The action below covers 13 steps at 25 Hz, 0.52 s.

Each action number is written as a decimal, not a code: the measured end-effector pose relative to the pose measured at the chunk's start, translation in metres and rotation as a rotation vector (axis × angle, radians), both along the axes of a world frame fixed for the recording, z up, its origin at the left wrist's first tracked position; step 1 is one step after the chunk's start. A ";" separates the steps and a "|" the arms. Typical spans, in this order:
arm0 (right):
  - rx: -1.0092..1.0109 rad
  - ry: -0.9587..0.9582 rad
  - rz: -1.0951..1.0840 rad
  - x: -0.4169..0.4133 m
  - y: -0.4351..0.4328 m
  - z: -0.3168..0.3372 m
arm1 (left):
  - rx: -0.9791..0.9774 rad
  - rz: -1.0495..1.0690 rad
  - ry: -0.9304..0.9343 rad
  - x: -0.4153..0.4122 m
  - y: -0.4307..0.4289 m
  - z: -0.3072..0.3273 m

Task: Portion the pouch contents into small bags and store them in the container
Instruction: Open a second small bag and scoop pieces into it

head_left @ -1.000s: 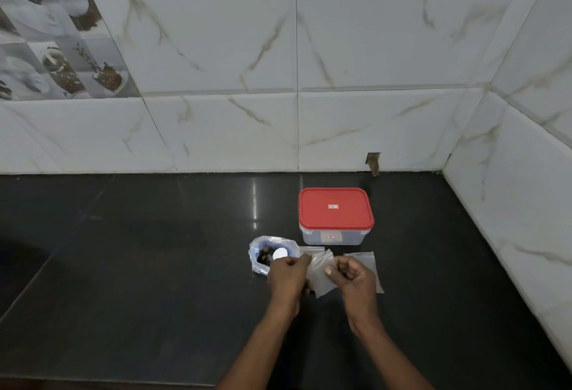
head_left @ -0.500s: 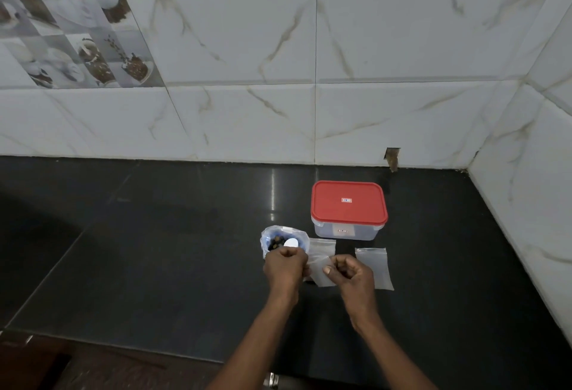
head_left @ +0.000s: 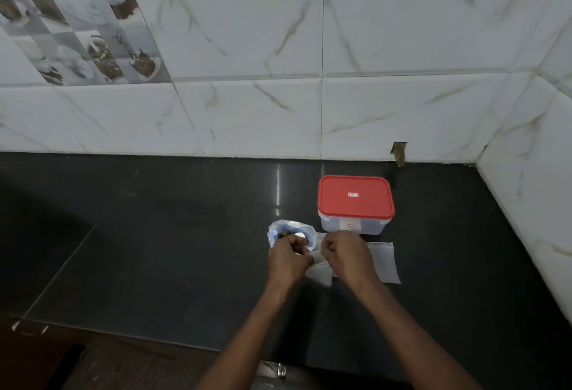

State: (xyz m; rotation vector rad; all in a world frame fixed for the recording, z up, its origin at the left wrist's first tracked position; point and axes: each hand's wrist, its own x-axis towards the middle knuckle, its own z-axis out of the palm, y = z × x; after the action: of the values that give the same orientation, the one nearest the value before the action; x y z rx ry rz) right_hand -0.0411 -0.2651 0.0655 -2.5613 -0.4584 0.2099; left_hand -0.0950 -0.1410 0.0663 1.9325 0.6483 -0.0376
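Head view: both the left hand point(head_left: 289, 261) and the right hand point(head_left: 346, 255) are curled closed, pinching a small clear bag point(head_left: 320, 272) between them just above the dark counter point(head_left: 154, 234). The open pouch point(head_left: 291, 233) sits just beyond the left hand, the red-lidded container point(head_left: 356, 203) just beyond the right, and another flat bag point(head_left: 385, 262) lies beside the right wrist.

The light is dim and cool, even across the white marble wall tiles point(head_left: 402, 33). A thin vertical streak of glare runs down the glossy black tabletop point(head_left: 277, 185), with a bright spot inside the open pouch point(head_left: 299, 236). The lower left corner falls into deep shadow. Wide-angle distortion bends the tile seams outward near the edges. Detail is soft, slightly smeared throughout.
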 end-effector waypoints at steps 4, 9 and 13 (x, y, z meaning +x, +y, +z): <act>-0.093 -0.123 0.038 -0.003 0.023 0.011 | 0.000 -0.252 0.068 0.004 0.024 0.006; 0.109 -0.030 -0.056 0.003 0.039 0.017 | 0.002 -0.180 -0.260 -0.029 0.047 -0.012; 0.168 0.012 -0.036 -0.003 0.069 0.015 | 0.035 -0.046 -0.160 -0.022 0.050 -0.037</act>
State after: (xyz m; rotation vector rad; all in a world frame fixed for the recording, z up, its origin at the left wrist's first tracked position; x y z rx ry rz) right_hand -0.0438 -0.1959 0.0810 -2.4008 -0.4076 0.1660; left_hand -0.1166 -0.0913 0.0292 1.9607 0.5003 0.0991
